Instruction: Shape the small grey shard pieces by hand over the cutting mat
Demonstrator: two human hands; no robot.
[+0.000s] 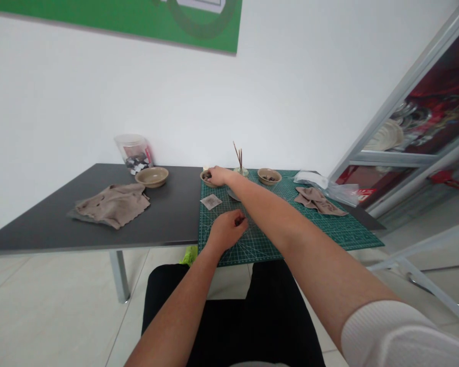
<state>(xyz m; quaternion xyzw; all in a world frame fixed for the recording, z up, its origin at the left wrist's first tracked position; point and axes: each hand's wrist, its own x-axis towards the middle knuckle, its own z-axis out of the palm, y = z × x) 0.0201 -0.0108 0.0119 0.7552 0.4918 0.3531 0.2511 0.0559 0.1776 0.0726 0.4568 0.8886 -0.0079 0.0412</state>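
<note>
- White sleeve (398,331), lower right of frame, is closest to the lens; my black trousers (252,316) are under it at bottom centre.
- Small tan bowl (205,178), centre of frame at far edge of the green cutting mat (329,229): dark bits inside, mostly covered by my fingers.
- 2nd tan bowl (269,176), right of centre on the mat: dark bits in it too.
- Bigger tan bowl (152,176), left of centre on the dark table (168,219): looks bare inside.
- Clear plastic bag (134,152) behind that bowl, against the wall: black/white and red stuff in it, can't tell what.
- Glass holder (240,171) btwn the two small bowls, thin sticks (238,153) standing up in it.
- R hand (219,176): arm stretched long across the mat, palm down, fingertips dipped into the small tan bowl; can't tell if they've closed on anything.
- L hand (226,230): lower centre, resting on the mat, wrist bent, fingers curled in and pinching a small dark piece (239,221) at thumb and forefinger.
- Small square packet (211,202) lies on the mat btwn my hands.
- Brown cloth (112,204) at left on the table, smaller brown cloth (319,200) at right on the mat.
</note>
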